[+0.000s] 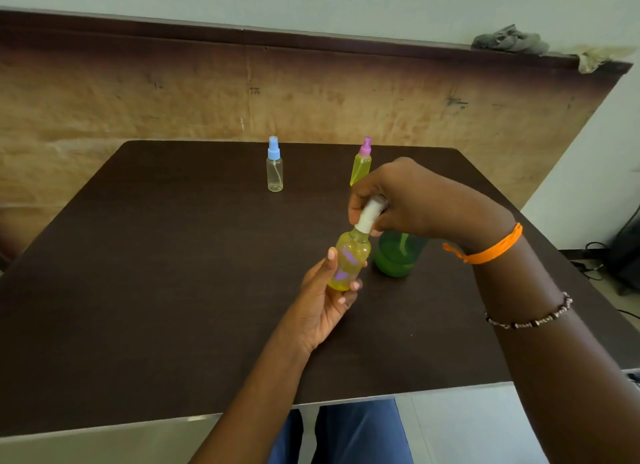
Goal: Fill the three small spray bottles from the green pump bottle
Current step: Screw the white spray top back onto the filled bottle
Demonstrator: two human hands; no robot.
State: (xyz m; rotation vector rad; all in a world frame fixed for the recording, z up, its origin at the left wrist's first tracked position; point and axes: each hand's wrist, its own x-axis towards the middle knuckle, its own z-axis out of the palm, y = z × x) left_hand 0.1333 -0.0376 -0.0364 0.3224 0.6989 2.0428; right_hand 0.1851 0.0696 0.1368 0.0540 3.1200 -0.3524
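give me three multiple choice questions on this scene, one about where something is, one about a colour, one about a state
1. Where is the green pump bottle?
A. on the table under the right hand
B. at the far left edge
C. on the floor

2. What colour is the cap of the nearly empty clear bottle?
A. pink
B. blue
C. white

3. What is the left hand doing?
A. lying flat on the table
B. holding a yellow-filled bottle
C. hanging empty

Answers:
1 A, it stands on the table just below the right hand.
2 B, its sprayer top is light blue.
3 B, its fingers wrap the white-capped bottle while the right hand grips the cap.
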